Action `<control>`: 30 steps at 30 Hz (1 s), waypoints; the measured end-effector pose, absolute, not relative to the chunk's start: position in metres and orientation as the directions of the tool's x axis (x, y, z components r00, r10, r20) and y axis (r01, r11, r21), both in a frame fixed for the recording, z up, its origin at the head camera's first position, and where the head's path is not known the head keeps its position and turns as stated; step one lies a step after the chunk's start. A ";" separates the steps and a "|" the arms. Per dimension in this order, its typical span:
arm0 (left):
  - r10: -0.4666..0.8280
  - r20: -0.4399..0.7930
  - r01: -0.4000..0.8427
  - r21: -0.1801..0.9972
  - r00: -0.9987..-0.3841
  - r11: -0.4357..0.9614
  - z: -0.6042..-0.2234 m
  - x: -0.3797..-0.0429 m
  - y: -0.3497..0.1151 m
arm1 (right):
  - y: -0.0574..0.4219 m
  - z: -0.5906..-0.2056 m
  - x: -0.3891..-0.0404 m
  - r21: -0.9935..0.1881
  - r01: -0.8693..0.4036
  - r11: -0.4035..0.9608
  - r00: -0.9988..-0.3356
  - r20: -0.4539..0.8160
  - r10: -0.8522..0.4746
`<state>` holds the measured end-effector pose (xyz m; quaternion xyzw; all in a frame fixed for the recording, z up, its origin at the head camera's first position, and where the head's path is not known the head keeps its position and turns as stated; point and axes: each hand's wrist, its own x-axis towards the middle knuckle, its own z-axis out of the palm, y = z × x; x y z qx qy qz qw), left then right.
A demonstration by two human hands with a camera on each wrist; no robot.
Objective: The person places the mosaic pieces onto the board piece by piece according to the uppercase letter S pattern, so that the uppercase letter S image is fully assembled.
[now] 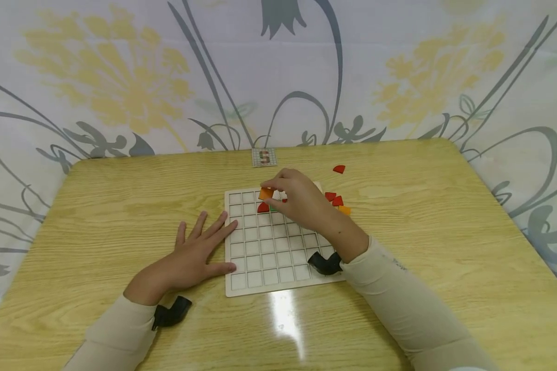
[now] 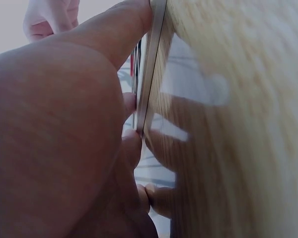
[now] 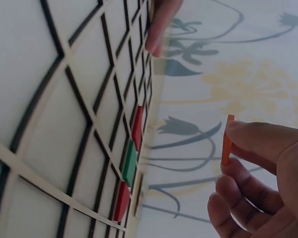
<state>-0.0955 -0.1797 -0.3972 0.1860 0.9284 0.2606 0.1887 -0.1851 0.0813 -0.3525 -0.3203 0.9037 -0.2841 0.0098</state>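
Note:
Between thumb and fingertips my right hand (image 1: 304,201) pinches a thin orange square tile (image 3: 228,140), held above the upper left part of a white grid board (image 1: 266,262). Beneath it on the board lie a red quarter-round piece (image 1: 263,207), a green piece (image 3: 129,162) and another red piece (image 3: 121,201), in a row in the right wrist view. My left hand (image 1: 190,260) rests with fingers spread at the board's left edge, its thumb and fingertips touching the rim. The right hand hides part of the board's top rows in the head view.
Several red pieces (image 1: 337,201) and an orange piece (image 1: 345,210) lie by the board's right side. Farther back is a single red quarter-round piece (image 1: 339,169). A small pattern card (image 1: 264,157) stands at the table's back edge, near the flowered cloth (image 1: 278,72).

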 end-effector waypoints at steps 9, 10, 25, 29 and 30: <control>0.445 -0.248 0.247 0.560 -0.861 0.791 -0.398 -0.094 -0.182 | 0.076 -0.363 -0.185 -0.481 -0.602 0.637 -0.759 0.098 -0.644; 0.446 -0.248 0.248 0.561 -0.860 0.790 -0.399 -0.094 -0.182 | 0.076 -0.364 -0.185 -0.482 -0.602 0.637 -0.756 0.087 -0.649; 0.457 -0.243 0.264 0.556 -0.856 0.788 -0.401 -0.095 -0.181 | 0.072 -0.378 -0.184 -0.452 -0.626 0.635 -0.682 -0.079 -0.727; 0.457 -0.234 0.267 0.556 -0.858 0.787 -0.401 -0.095 -0.182 | 0.071 -0.377 -0.184 -0.459 -0.621 0.635 -0.684 -0.078 -0.725; 0.455 -0.232 0.268 0.554 -0.860 0.788 -0.400 -0.095 -0.182 | 0.071 -0.377 -0.184 -0.460 -0.618 0.637 -0.688 -0.076 -0.722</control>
